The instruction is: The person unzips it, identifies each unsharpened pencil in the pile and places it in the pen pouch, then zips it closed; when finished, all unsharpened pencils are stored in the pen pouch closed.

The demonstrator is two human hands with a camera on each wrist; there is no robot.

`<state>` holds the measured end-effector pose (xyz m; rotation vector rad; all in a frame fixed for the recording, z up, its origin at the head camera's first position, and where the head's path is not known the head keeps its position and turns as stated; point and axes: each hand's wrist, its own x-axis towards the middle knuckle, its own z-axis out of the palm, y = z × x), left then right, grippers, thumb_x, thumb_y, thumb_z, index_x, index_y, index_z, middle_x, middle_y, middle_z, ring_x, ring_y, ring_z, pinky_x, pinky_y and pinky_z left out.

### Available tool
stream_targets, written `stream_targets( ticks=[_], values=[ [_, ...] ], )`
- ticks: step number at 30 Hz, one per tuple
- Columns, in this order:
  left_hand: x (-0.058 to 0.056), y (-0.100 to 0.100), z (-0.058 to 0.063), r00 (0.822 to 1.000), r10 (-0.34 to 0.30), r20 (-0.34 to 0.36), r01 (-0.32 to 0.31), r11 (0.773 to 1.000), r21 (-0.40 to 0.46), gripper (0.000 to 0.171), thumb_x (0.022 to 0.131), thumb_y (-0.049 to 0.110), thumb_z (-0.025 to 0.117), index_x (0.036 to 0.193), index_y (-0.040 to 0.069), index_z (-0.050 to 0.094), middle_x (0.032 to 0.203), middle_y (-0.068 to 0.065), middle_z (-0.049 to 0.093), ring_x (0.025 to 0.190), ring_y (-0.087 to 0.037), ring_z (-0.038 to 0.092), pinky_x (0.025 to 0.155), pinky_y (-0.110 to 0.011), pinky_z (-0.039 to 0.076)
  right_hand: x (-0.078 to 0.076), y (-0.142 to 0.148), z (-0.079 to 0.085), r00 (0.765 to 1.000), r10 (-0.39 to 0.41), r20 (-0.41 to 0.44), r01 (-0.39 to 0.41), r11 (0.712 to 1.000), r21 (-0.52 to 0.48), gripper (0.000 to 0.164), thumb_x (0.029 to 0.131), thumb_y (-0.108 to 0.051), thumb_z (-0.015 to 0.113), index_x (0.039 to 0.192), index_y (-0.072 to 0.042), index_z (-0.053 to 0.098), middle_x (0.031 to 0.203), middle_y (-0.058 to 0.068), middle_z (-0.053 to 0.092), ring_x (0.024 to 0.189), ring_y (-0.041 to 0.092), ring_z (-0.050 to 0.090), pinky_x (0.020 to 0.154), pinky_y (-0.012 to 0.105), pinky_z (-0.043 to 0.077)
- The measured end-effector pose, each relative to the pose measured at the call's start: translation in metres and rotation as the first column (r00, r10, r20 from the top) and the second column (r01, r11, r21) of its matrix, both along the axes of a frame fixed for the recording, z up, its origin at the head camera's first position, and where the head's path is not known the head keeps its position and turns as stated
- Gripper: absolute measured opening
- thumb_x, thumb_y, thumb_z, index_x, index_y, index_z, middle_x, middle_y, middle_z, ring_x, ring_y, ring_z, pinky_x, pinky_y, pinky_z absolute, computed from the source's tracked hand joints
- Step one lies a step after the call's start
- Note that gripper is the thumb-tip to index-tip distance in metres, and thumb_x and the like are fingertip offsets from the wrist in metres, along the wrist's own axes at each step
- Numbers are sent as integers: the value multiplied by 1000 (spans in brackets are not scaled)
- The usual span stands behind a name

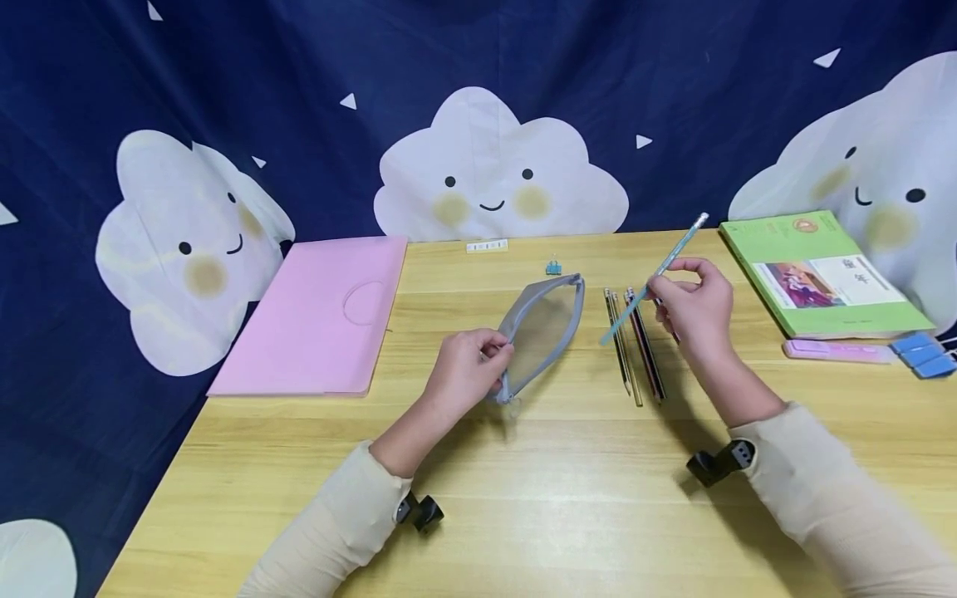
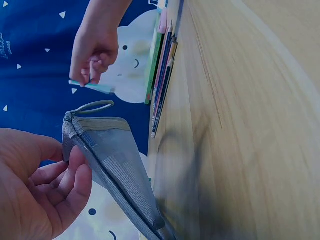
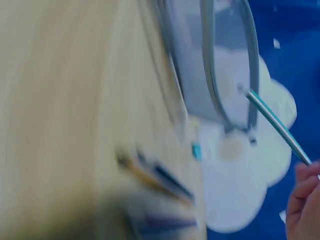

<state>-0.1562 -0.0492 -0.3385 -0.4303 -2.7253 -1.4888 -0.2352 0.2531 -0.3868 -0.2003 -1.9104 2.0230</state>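
Observation:
A grey mesh zip pouch [image 1: 546,328] stands with its mouth unzipped and spread apart. My left hand [image 1: 469,363] pinches its near rim between thumb and fingers, as the left wrist view also shows on the pouch [image 2: 117,160]. To the right, my right hand [image 1: 697,303] holds a light-blue pencil [image 1: 676,249] above the table, slanted with its lower end toward the pouch. Below that hand several pencils [image 1: 619,349] lie side by side on the wood. In the right wrist view the tip of the held pencil [image 3: 277,125] overlaps the pouch's mouth; whether it is inside I cannot tell.
A pink folder [image 1: 314,316] lies at the left of the table [image 1: 568,515]. On the right are a green book [image 1: 822,274], a pink highlighter-like pen [image 1: 837,350] and blue clips [image 1: 924,355]. A small teal binder clip [image 1: 553,267] and a white strip [image 1: 487,246] lie near the back edge.

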Motion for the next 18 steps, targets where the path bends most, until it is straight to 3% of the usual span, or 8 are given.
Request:
stream_targets(
  ticks=[1,3,5,9,11,13,18],
  values=[
    [0,0,0,1000,-3,-1,3,1000,1,15,81,15,58,88,2,64,66,0,58,45,-10,55,42,-21,47,-4,-3,-10,999,-11,-44,7,997,-81,36,68,-5,69,97,-10,49,67,18,62,31,22,45,23,42,18],
    [0,0,0,1000,-7,0,7,1000,6,16,81,14,58,88,1,64,66,0,59,45,-10,55,42,-21,47,-4,-15,-21,994,-36,-105,19,988,-151,38,68,-4,69,98,-10,47,69,20,62,30,21,43,22,35,21],
    [0,1,0,1000,-7,2,7,1000,12,15,81,14,58,88,1,64,67,-1,59,45,-11,55,42,-21,47,4,-35,-19,994,-50,-99,31,982,-184,37,68,-1,66,97,-10,45,68,19,62,30,19,43,22,32,22],
    [0,2,-1,1000,-3,-2,3,1000,19,14,81,13,58,87,2,64,67,-2,60,45,-11,55,42,-21,47,35,-81,8,999,-22,43,28,986,-165,33,69,3,59,95,-10,42,64,11,62,30,12,42,22,31,22],
    [0,3,-2,1000,-6,-8,6,1000,25,13,81,12,58,86,2,64,67,-2,60,45,-11,55,42,-21,47,49,-100,22,989,18,145,3,990,-144,32,70,3,57,94,-9,41,62,8,62,30,11,42,22,28,24],
    [1,4,-2,1000,-12,-10,12,999,37,13,81,12,58,86,1,64,67,-4,60,45,-11,56,42,-21,47,59,-114,29,971,73,229,-44,991,-128,31,70,3,56,95,-8,41,62,7,62,30,9,41,26,20,28],
    [1,8,-5,1000,-20,-9,21,998,63,12,81,11,58,85,2,64,68,-6,60,45,-10,55,42,-20,47,65,-128,28,907,209,366,-177,977,-120,32,72,-1,57,100,-4,41,64,6,61,34,6,40,30,18,29]
  ],
)
